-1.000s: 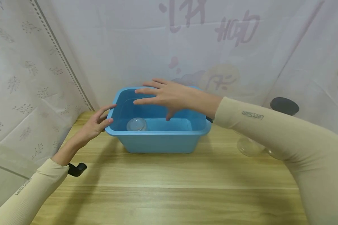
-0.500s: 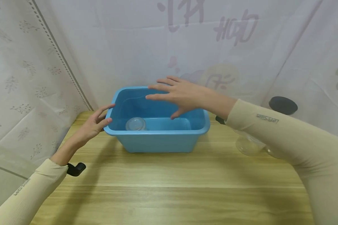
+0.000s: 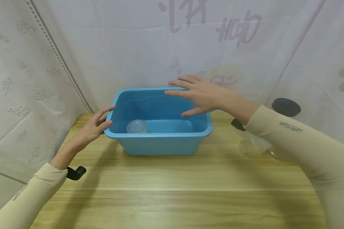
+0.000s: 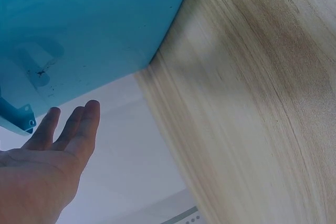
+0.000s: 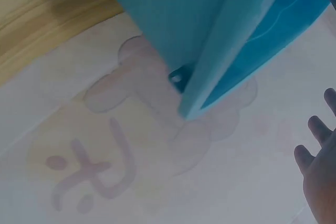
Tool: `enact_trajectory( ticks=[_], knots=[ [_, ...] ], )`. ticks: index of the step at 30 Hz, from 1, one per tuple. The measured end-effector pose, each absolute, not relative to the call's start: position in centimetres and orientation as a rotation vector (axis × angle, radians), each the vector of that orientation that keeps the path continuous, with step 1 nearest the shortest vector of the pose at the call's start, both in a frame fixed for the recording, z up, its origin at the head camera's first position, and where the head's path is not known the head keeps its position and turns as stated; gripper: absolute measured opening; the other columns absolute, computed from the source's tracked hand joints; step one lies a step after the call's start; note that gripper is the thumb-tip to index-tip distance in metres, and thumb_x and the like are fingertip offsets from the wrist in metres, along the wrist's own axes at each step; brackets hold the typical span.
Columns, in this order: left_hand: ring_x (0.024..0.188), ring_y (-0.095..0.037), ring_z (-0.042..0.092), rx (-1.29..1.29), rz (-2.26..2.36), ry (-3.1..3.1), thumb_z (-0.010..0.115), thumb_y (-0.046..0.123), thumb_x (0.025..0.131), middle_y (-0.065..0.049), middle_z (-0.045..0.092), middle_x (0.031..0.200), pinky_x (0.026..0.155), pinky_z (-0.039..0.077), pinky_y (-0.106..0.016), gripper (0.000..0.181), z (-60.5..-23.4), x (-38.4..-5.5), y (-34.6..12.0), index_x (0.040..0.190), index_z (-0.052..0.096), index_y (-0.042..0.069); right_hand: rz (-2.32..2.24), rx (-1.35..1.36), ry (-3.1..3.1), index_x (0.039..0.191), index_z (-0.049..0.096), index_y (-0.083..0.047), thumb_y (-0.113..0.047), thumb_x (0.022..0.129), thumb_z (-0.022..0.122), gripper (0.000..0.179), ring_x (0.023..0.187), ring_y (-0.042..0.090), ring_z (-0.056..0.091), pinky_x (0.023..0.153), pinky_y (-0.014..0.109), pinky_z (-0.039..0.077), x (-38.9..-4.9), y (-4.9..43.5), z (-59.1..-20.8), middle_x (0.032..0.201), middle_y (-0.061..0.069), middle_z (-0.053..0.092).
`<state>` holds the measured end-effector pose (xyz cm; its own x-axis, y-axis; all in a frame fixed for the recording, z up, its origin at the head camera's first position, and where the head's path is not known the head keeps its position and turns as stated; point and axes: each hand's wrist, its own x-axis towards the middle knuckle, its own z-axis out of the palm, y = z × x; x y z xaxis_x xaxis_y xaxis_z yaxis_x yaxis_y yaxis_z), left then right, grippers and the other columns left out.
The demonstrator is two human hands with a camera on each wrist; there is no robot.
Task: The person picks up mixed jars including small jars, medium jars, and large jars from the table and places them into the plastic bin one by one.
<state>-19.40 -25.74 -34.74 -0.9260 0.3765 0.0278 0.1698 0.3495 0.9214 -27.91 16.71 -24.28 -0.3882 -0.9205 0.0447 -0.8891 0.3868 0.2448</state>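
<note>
A blue plastic tub [image 3: 160, 144] stands on the wooden table. Inside it, at the near left, is a small clear round plastic container [image 3: 137, 126]. My left hand [image 3: 93, 128] rests at the tub's left rim, with thumb and index fingertips on the edge. In the left wrist view, the other fingers [image 4: 86, 124] of that hand extend straight beside the tub's outer wall. My right hand [image 3: 204, 95] hovers over the tub's right end, fingers spread, holding nothing. Part of the right hand [image 5: 321, 177] shows at the edge of the right wrist view, apart from the tub.
Right of the tub are clear plastic jars [image 3: 250, 148], partly hidden behind my right sleeve [image 3: 292, 143]. A black round lid [image 3: 286, 107] shows beyond that sleeve. Printed white cloth [image 3: 126, 57] hangs behind and beside the wooden table [image 3: 172, 190].
My right hand has moved rightward from over the middle of the tub to its right end, fingers still spread. The left hand has stayed at the left rim.
</note>
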Motion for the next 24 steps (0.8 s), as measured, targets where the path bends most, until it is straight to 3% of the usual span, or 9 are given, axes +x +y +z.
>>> enact_trajectory(
  ticks=[2, 9, 12, 20, 24],
  knots=[
    [0.144, -0.045, 0.027, 0.495, 1.618, 2.418, 0.049, 0.02, 0.11, -0.021, 0.021, 0.163, 0.1, 0.036, -0.066, 0.06, -34.7, -19.4, -25.8, 0.163, 0.022, 0.023, -0.237, 1.61, -2.47, 0.162, 0.029, -0.022, -0.067, 0.089, 0.065, 0.093, 0.147, 0.04, 0.021, 0.115, 0.057, 0.017, -27.9, 17.6, -24.4, 0.166, 0.01, 0.021],
    [0.137, -0.045, 0.039, 0.482, 1.603, 2.434, 0.05, 0.021, 0.11, -0.024, 0.028, 0.16, 0.088, 0.049, -0.032, 0.06, -34.7, -19.4, -25.8, 0.163, 0.023, 0.023, -0.078, 1.567, -2.451, 0.158, 0.036, -0.016, -0.059, 0.088, 0.072, 0.091, 0.144, 0.041, 0.028, 0.113, 0.059, 0.022, -28.4, 20.7, -25.2, 0.161, 0.016, 0.03],
    [0.137, -0.045, 0.04, 0.468, 1.598, 2.442, 0.05, 0.021, 0.11, -0.024, 0.028, 0.16, 0.089, 0.049, -0.035, 0.06, -34.7, -19.4, -25.7, 0.163, 0.023, 0.024, 0.006, 1.539, -2.474, 0.157, 0.038, -0.013, -0.056, 0.087, 0.075, 0.09, 0.144, 0.039, 0.029, 0.112, 0.06, 0.024, -28.6, 21.8, -25.2, 0.159, 0.017, 0.033],
    [0.141, -0.046, 0.033, 0.47, 1.603, 2.447, 0.049, 0.021, 0.11, -0.024, 0.025, 0.161, 0.098, 0.039, -0.063, 0.06, -34.8, -19.7, -25.6, 0.163, 0.022, 0.024, 0.162, 1.415, -2.565, 0.158, 0.038, -0.015, -0.047, 0.088, 0.078, 0.087, 0.145, 0.039, 0.029, 0.109, 0.065, 0.028, -28.8, 24.5, -25.5, 0.161, 0.015, 0.032],
    [0.14, -0.045, 0.035, 0.461, 1.619, 2.436, 0.05, 0.02, 0.11, -0.023, 0.026, 0.16, 0.097, 0.044, -0.052, 0.06, -34.9, -19.7, -25.6, 0.163, 0.022, 0.025, 0.219, 1.383, -2.588, 0.159, 0.036, -0.016, -0.046, 0.089, 0.077, 0.086, 0.144, 0.039, 0.03, 0.108, 0.066, 0.027, -28.7, 25.4, -25.8, 0.16, 0.015, 0.033]
  ],
)
